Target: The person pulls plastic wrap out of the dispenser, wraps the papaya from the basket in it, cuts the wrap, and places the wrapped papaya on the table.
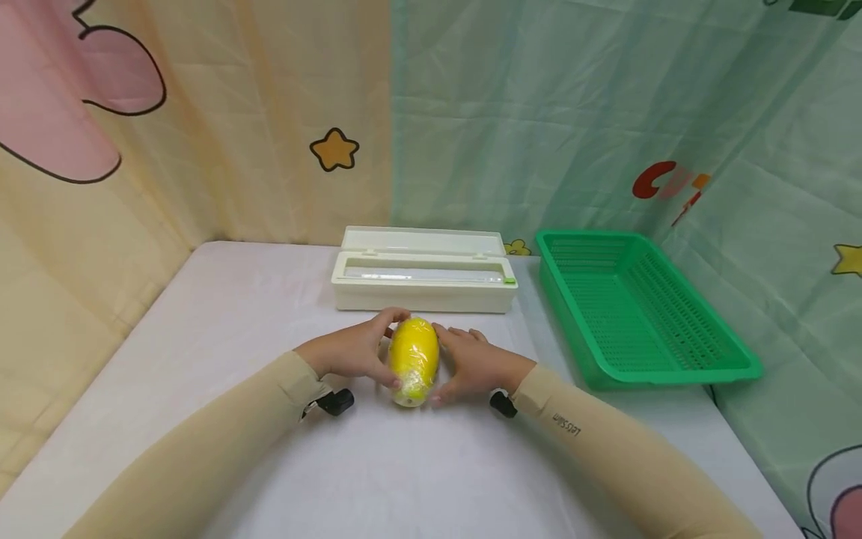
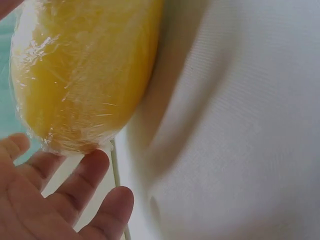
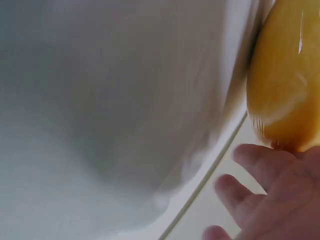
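Observation:
A yellow oval melon (image 1: 414,359), snugly wrapped in glossy cling film, lies lengthwise between the two hands, close over the white table. My left hand (image 1: 360,348) curves round its left side, thumb at the near end and forefinger at the far end. In the left wrist view other fingertips (image 2: 95,162) reach the melon's rounded end, the rest spread loosely. On the right side my right hand (image 1: 474,363) touches the melon with its forefinger; its thumb is beside the near end. The right wrist view shows its other fingers (image 3: 235,192) loosely spread, off the film.
Behind the melon stands a white cling film box (image 1: 424,299) with its lid (image 1: 431,241) raised and a clear roll inside. A green perforated basket (image 1: 582,329) sits at the right. Printed curtains (image 1: 471,112) enclose the table's back and sides.

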`<state>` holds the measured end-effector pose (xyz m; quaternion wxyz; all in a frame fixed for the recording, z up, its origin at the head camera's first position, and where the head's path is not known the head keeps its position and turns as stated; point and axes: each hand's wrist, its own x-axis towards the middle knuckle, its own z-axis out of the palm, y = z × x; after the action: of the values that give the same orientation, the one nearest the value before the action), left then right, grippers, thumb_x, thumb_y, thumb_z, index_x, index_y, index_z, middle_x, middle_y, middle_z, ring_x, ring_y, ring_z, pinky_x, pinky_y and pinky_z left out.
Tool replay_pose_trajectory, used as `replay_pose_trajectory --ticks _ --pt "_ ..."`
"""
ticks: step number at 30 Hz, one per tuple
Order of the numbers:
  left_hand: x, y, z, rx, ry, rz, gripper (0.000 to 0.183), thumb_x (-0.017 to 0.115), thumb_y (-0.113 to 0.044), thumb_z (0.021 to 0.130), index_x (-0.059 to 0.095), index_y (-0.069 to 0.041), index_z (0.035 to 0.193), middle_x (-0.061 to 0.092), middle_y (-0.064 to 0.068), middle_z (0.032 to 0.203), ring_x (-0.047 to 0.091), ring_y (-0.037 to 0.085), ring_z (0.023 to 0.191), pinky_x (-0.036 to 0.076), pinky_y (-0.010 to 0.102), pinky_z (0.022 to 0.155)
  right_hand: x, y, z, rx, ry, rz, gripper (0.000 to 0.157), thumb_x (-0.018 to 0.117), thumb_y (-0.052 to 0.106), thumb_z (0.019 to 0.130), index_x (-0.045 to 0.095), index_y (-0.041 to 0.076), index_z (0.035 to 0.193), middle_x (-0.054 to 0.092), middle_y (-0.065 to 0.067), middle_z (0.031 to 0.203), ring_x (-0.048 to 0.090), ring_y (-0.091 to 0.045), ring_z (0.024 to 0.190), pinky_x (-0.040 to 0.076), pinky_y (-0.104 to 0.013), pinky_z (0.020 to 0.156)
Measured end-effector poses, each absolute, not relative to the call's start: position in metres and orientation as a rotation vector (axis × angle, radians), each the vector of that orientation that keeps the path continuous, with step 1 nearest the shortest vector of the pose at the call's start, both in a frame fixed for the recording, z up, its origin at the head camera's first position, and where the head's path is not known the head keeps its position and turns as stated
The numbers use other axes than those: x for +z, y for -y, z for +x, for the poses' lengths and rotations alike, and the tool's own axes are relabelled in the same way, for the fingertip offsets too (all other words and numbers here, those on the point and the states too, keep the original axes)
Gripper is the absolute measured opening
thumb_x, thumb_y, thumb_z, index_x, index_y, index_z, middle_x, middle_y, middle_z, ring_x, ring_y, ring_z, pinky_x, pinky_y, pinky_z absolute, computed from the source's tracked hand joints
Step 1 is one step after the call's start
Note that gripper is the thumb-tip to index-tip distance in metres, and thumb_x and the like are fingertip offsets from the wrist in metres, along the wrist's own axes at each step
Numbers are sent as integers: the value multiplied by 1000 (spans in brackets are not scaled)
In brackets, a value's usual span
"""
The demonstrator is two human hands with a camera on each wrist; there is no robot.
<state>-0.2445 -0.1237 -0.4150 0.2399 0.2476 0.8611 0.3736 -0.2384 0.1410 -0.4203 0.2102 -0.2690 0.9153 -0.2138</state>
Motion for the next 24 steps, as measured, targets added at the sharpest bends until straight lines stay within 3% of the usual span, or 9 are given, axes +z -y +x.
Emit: replay_pose_trajectory --ticks 3,9,17,24 --pt "-414 126 -243 1005 -2362 732 119 93 -32 75 18 -26 168 30 0 170 42 28 147 34 59 123 -424 -136 -237 -624 -2605 -778 122 93 54 74 27 9 166 40 -10 168 36 -32 157 16 -60 129" --pt "-413 130 -240 1047 -2375 729 108 94 -26 73 34 -23 163 43 -2 161 44 28 145 34 59 122 -423 -132 -234 -758 -2624 -740 117 96 47 74 32 10 165 45 -9 165 43 -30 152 22 -56 128" --pt "-422 130 -239 1047 -2430 697 105 98 -30 73 35 -18 156 44 5 164 38 33 156 28 58 127 -414 -132 -230 -852 -2618 -648 112 97 42 74 35 19 164 44 -3 167 41 -35 152 31 -63 124" --pt "-424 132 -237 934 -2525 639 105 101 -36 68 38 -16 150 49 8 161 46 29 149 31 55 127 -419 -128 -231 -956 -2490 -839 110 91 38 82 26 16 168 32 -2 172 32 -32 158 26 -59 128"
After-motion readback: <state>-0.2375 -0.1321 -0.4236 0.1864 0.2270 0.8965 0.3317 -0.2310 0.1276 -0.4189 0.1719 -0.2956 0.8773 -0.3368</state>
